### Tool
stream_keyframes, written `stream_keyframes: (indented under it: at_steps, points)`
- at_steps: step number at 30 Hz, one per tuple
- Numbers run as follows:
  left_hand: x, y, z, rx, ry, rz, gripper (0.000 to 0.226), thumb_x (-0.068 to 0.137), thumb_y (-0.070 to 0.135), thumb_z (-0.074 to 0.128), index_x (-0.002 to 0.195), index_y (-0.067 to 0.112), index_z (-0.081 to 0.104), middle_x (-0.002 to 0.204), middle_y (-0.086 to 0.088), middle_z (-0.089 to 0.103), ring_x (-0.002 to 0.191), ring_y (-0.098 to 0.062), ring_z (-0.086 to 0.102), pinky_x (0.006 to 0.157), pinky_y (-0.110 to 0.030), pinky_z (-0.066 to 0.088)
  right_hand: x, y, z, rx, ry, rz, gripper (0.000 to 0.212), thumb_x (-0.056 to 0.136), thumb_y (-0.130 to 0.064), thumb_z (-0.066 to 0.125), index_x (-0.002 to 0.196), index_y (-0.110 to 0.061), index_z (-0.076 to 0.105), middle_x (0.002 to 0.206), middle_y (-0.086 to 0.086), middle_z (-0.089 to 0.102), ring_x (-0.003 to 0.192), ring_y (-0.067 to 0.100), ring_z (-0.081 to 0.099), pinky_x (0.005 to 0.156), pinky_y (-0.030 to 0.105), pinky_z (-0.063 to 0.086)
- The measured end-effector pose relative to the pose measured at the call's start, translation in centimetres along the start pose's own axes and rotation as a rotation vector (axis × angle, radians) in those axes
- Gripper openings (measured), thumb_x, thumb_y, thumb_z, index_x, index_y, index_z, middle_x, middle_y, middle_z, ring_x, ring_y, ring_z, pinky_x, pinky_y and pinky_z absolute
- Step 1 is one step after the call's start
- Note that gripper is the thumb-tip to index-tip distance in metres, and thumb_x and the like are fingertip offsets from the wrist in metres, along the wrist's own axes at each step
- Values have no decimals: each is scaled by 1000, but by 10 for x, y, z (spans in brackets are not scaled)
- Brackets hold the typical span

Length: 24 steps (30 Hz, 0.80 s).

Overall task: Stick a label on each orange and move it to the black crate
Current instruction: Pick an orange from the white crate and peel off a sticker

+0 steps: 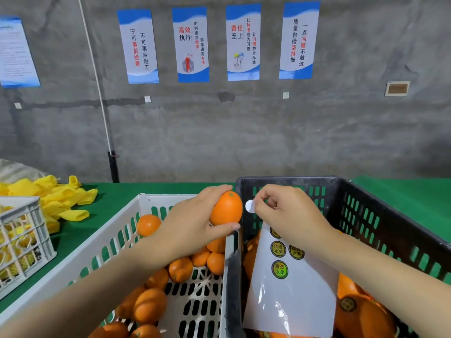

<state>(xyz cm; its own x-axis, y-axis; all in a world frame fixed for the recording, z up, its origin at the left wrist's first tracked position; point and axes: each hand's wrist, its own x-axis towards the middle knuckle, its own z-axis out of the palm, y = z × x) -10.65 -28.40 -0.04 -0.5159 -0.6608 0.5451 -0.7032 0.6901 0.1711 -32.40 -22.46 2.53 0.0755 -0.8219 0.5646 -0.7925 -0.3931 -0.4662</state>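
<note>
My left hand grips an orange above the gap between the two crates. My right hand pinches a round label, its white back toward me, just right of that orange and apart from it. A white label sheet with three green-yellow labels leans inside the black crate under my right wrist. Oranges lie in the black crate, one with a label on top. The white crate on the left holds several unlabelled oranges.
A green cloth covers the table. Yellow foam fruit nets are piled at the back left. A smaller white crate with netted fruit stands at the left edge. A grey wall with posters rises behind the table.
</note>
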Motion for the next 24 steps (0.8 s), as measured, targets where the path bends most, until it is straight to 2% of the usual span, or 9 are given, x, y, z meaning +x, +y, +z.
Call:
stream_keyframes:
  at_steps: [4,10,15,17,20,22,24]
  points:
    - [-5,15,-3,-13,10,6,89,72,88,45,146,45,23,147,18,42,117,-9,55,84,-22,42,1,-2,1,-35,67,-19,18,90,-30,61,72,-29,62,54,-20,53,52,6,48,54,36,48]
    - [-8,20,-4,-7,53,-28,92,70,88,45,146,38,31,145,14,45,120,-13,55,89,-29,47,3,0,-4,-43,180,17,18,89,-32,62,72,-29,67,50,-19,51,49,9,48,53,34,47]
    - [-9,22,-3,-32,107,-36,87,71,83,51,144,37,36,140,14,49,114,-11,56,82,-25,45,2,-4,-3,28,129,-20,18,89,-28,66,71,-28,69,48,-19,50,49,8,46,54,34,47]
    - [-9,22,-3,-40,107,-36,87,71,85,50,143,39,34,139,14,49,112,-9,55,81,-24,44,1,-6,-3,74,112,-32,17,88,-27,67,72,-27,71,52,-15,57,53,11,53,56,36,50]
    - [-10,23,-3,-81,124,-48,84,70,89,49,138,46,29,137,17,49,107,-2,50,80,-23,43,1,-7,-2,172,66,-30,12,87,-25,68,80,-23,77,68,-5,70,68,14,66,68,42,55]
    - [-9,24,-2,-97,144,-53,81,69,89,48,136,49,27,135,18,50,105,1,48,80,-23,45,0,-8,-1,206,49,-47,13,88,-25,68,83,-21,79,73,-6,73,73,9,68,71,35,54]
    - [-9,25,-2,-113,160,-61,80,69,89,46,136,50,27,134,19,50,104,1,49,79,-23,46,-1,-8,-1,224,46,-68,15,90,-26,68,84,-20,80,70,-11,72,70,4,67,68,28,52]
